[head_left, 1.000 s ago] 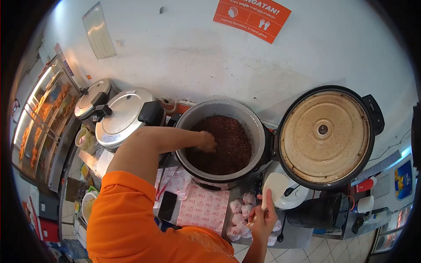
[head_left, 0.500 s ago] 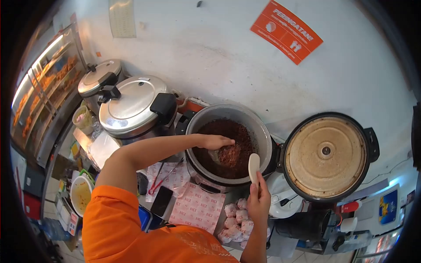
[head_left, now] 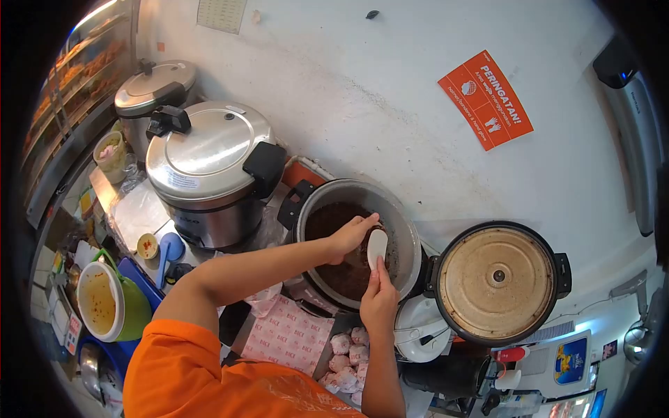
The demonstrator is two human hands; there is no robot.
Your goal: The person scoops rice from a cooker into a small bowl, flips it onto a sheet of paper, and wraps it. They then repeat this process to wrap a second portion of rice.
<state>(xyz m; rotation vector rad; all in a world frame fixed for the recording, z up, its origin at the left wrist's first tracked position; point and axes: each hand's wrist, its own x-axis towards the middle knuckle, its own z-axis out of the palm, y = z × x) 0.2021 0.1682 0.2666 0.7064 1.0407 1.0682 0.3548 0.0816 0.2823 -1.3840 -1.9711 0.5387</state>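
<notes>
My left hand is inside the mouth of the large open pot, fingers curled and thumb side up; whatever they hold is mostly hidden. A white paddle is in my right hand, gripped low by the handle. Its flat head stands upright beside my left fingertips, with a little reddish-brown food behind it. Dark brown food covers the bottom of the pot. The pot's round lid hangs open on the right, its stained inner side showing.
Two closed steel cookers stand at left. Printed paper sheets and several wrapped balls lie in front of the pot. A green-and-white bucket is at far left, a white lidded appliance beside the pot.
The view has shifted. My right hand has brought the paddle over the pot, up to my left hand. My left hand has lifted from the food, its fingers now turned toward the paddle.
</notes>
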